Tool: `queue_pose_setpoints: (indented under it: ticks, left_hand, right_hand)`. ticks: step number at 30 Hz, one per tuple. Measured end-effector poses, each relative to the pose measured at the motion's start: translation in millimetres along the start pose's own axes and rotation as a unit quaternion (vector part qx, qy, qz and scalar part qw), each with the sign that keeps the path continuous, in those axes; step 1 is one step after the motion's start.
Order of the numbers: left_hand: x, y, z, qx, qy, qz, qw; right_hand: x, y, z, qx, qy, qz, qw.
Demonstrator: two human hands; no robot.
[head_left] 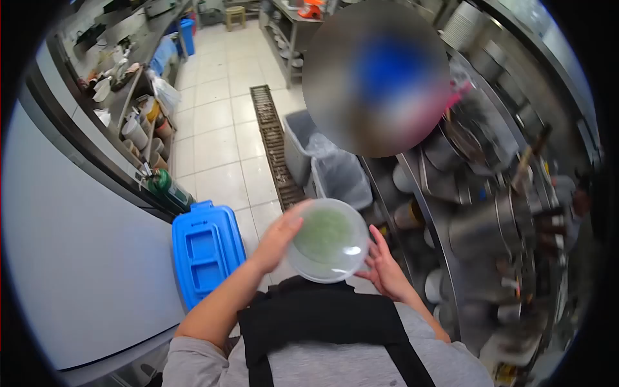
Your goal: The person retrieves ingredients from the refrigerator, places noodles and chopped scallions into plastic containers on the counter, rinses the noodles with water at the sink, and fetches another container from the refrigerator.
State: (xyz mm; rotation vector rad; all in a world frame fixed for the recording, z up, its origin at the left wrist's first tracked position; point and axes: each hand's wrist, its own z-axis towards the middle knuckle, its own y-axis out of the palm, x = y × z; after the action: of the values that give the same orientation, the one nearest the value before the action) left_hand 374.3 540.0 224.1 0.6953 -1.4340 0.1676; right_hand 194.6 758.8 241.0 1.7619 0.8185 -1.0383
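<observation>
A round translucent container (pixel 327 240) with a clear lid is in front of my chest, and something green shows through it. My left hand (pixel 279 237) grips its left edge, fingers partly hidden behind it. On the container's right side is my right hand (pixel 385 266), its fingers spread and the fingertips at the rim; whether they press on it is hard to tell.
A blue lidded bin (pixel 207 248) stands at the left beside a white panel (pixel 97 238). Ahead are a lined grey bin (pixel 340 180) and a floor drain grate (pixel 274 138). Metal counters with pots (pixel 480 226) run along the right. A blurred circle covers the upper middle.
</observation>
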Motion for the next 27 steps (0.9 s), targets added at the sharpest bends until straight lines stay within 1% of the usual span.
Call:
queue_pose_setpoints:
  ticks: [1,2,3,4,5,6,7,8,10,11,12,13,14,15,16,17,18,19,20,21,22,24,25,27]
  left_hand:
    - [-13,3,26,-0.007,0.025,0.030,0.999]
    - [-28,6,47,0.002,0.043,0.040,0.998]
    - [-47,8,67,0.024,0.064,0.053,0.996]
    - [-67,-16,95,0.100,0.085,0.104,0.986]
    - [-96,-19,101,0.118,0.070,0.141,0.980]
    - [-107,-27,85,0.167,0.028,0.174,0.970]
    - [-119,-35,75,0.215,-0.017,0.199,0.956]
    - [-130,-46,52,0.277,-0.027,0.196,0.940]
    - [-160,-59,-18,0.337,-0.122,0.317,0.878]
    - [-192,-62,-63,0.412,-0.135,0.310,0.846]
    - [-201,-50,-109,0.500,-0.202,0.278,0.795]
    - [-216,-27,-157,0.610,-0.198,0.200,0.741]
    - [-261,-6,-219,0.667,-0.261,0.240,0.656]
    - [-284,25,-274,0.710,-0.332,0.198,0.589]
    - [-270,71,-313,0.744,-0.382,0.137,0.530]
    - [-302,123,-360,0.779,-0.427,0.164,0.429]
    - [-312,173,-392,0.804,-0.452,0.122,0.367]
    - [-314,220,-414,0.823,-0.464,0.085,0.316]
    - [-309,264,-424,0.837,-0.476,0.064,0.262]
    - [-311,304,-431,0.847,-0.487,0.041,0.207]
    - [-321,338,-434,0.856,-0.481,0.019,0.187]
    - [-343,400,-443,0.873,-0.477,-0.030,0.096]
    - [-354,425,-451,0.877,-0.472,-0.047,0.080]
    - [-375,464,-476,0.884,-0.458,-0.082,0.052]
  right_hand:
    - [-4,-8,27,-0.049,0.005,0.031,0.998]
    - [3,-34,54,-0.042,0.094,0.046,0.994]
    - [2,-51,71,-0.015,0.107,0.100,0.989]
    - [-5,-68,155,-0.061,0.162,0.133,0.976]
    - [5,-85,189,-0.090,0.202,0.127,0.967]
    - [18,-90,212,-0.109,0.223,0.076,0.966]
    - [27,-91,241,-0.128,0.223,0.033,0.966]
    - [37,-95,266,-0.163,0.254,0.017,0.953]
    - [51,-84,304,-0.211,0.314,-0.009,0.926]
    - [55,-73,320,-0.231,0.341,-0.019,0.911]
    - [68,-70,339,-0.276,0.347,-0.031,0.896]
    - [70,-58,349,-0.306,0.360,-0.038,0.880]
    - [70,-39,352,-0.322,0.361,-0.026,0.875]
    - [71,-22,352,-0.336,0.362,-0.014,0.870]
    - [78,-9,353,-0.353,0.358,-0.037,0.864]
    - [81,3,350,-0.377,0.366,-0.046,0.850]
    - [85,13,344,-0.394,0.374,-0.060,0.837]
    - [88,24,337,-0.411,0.380,-0.076,0.825]
    - [89,37,319,-0.410,0.365,-0.087,0.831]
    - [94,45,307,-0.434,0.369,-0.098,0.816]
    - [102,46,294,-0.431,0.393,-0.090,0.807]
    - [116,54,263,-0.403,0.453,-0.100,0.789]
    - [139,49,262,-0.436,0.487,-0.102,0.750]
    - [155,63,211,-0.387,0.482,-0.155,0.771]
